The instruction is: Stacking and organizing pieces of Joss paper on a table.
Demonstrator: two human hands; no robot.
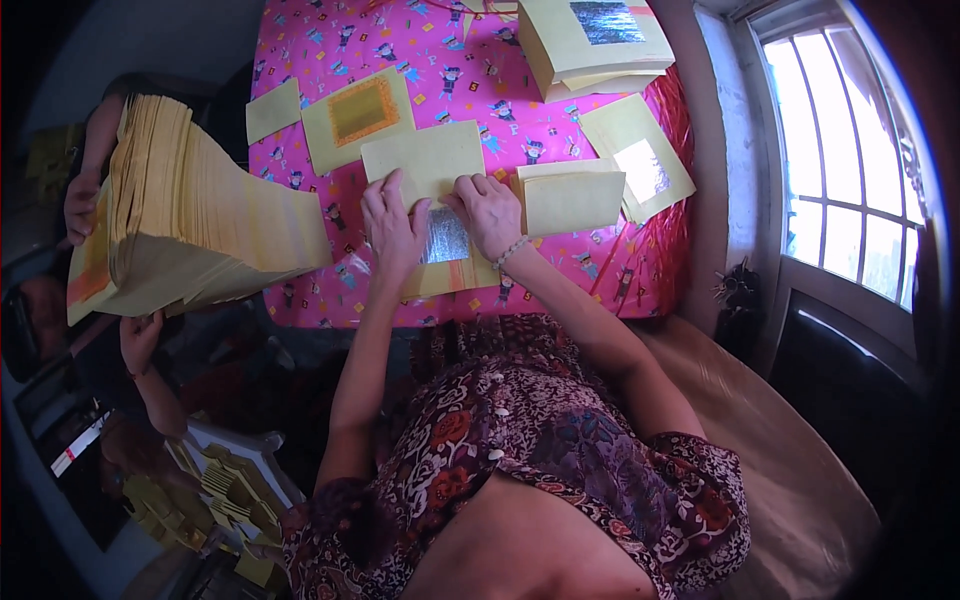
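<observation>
A yellow paper sheet (pixel 450 278) with a silver foil patch (pixel 446 237) lies before me near the table's front edge. Its far part, a plain yellow paper flap (pixel 430 149), reaches past my fingers; whether it is the same sheet or a second one is hard to tell. My left hand (pixel 393 222) grips the paper beside the foil, fingers bent and thumb toward the middle. Opposite it, my right hand (pixel 488 212) is closed on the paper, fingers curled together. The fingertips partly hide the paper. Right of that hand lies a small pile of folded yellow paper (pixel 572 198).
A pink patterned tablecloth (pixel 340 290) covers the table. At left, another person's hands (pixel 82 205) hold a thick yellow paper stack (pixel 200 210). An orange-patterned sheet (pixel 358 115) and a foil sheet (pixel 610 130) lie farther back, near a tall paper stack (pixel 600 60). A barred window (pixel 850 160) stands right.
</observation>
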